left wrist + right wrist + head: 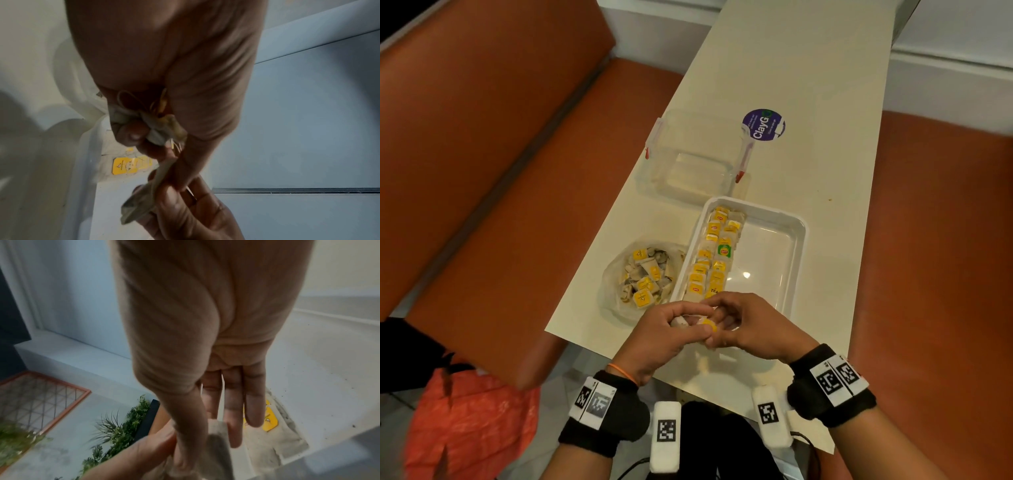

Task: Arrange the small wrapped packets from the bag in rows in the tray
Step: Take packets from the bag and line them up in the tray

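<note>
A clutch of tea packets (690, 322) is gripped in the left hand (659, 337), one pinched off by the right hand (748, 329) above the tray (799, 240); tangled strings could drag extras loose.

Your hands are bare. Just behind each one you've got a black wristband: left wristband (604, 416), right wristband (832, 390). Each carries a white tag printed with two square black-and-white fiducial markers. A white camera block with its own marker hangs inboard of each band: left block (666, 437), right block (770, 416). Thin orange band (621, 371) just hand-side of the left wristband.
</note>
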Tool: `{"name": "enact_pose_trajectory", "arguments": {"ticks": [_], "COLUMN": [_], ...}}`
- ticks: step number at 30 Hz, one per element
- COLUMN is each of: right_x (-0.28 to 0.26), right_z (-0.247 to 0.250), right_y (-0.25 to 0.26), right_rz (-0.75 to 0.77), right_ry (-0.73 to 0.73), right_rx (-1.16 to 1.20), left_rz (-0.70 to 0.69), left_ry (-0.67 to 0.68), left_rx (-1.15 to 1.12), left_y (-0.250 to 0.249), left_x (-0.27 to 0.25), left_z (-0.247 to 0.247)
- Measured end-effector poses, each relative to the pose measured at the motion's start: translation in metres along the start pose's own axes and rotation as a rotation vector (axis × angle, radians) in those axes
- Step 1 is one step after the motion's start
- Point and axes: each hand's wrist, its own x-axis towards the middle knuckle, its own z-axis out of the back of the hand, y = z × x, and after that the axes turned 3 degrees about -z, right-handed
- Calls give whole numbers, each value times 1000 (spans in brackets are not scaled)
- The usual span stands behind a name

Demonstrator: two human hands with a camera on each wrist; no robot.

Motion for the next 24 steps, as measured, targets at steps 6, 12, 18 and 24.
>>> {"name": "enact_pose_trajectory", "arguments": {"ticks": [6,12,18,24], "right_x": [7,12,41,59], "right_z": [-2,0,4,-8], "right_y": [-11,-12,-33,-48], "right_rz": [-29,-104,-267,-377], "right_ry": [-198,-187,-307,-256], "right_rx": [54,82,54,78], "left_rz": [93,85,161,191], "left_ry": [-137,-197,-376,-386], "left_rx": [-88,-82,-268,-350], "left_y": [10,13,10,16], "left_x": [6,13,21,13], "left_z": [-3,-6,6,20]}}
